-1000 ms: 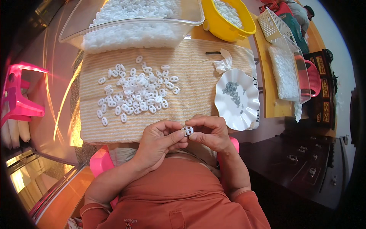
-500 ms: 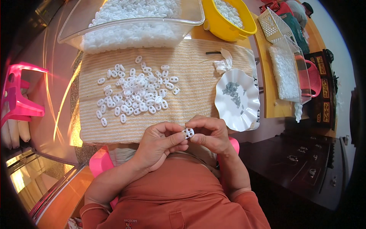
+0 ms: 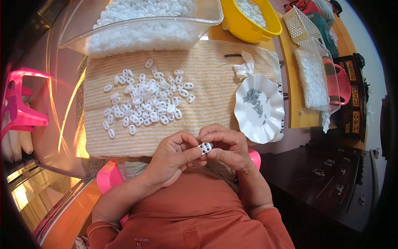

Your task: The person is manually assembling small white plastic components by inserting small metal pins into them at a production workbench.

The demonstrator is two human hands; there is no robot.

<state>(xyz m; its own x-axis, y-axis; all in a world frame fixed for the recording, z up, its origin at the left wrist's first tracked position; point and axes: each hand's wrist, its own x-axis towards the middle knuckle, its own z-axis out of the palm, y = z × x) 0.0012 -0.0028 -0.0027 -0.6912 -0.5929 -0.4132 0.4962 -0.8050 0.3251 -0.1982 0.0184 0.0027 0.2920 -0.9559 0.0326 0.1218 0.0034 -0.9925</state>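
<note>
- The striped cloth [image 3: 219, 83] spread on the tabletop [image 3: 214, 35] is the landmark; the white part [image 3: 205, 147], small and pierced with dark holes, is held up at the cloth's near edge, right of its middle.
- The left hand [image 3: 177, 153] pinches the white part from its left side between thumb and fingers.
- The right hand [image 3: 226, 147] pinches the same part from its right; both grips are pressed in close. Whether it is one piece or two set together, I cannot tell.
- Loose white pieces [image 3: 147, 97] lie scattered on the cloth's left half, many overlapping.
- The scalloped plate [image 3: 271, 114] sits at the cloth's right edge, with small grey bits [image 3: 257, 99] in it.
- At the cloth's far edge stand a clear bin [image 3: 174, 18] and, by its far right corner, a yellow basin [image 3: 255, 36].
- Only fingertips hold the part, so a slip or uneven squeeze could send it off the cloth's near edge.
- Fingers cover much of it, so a misalignment could go unnoticed.
- A sideways knock of the right forearm could tip the plate and spill its light bits over the cloth.
</note>
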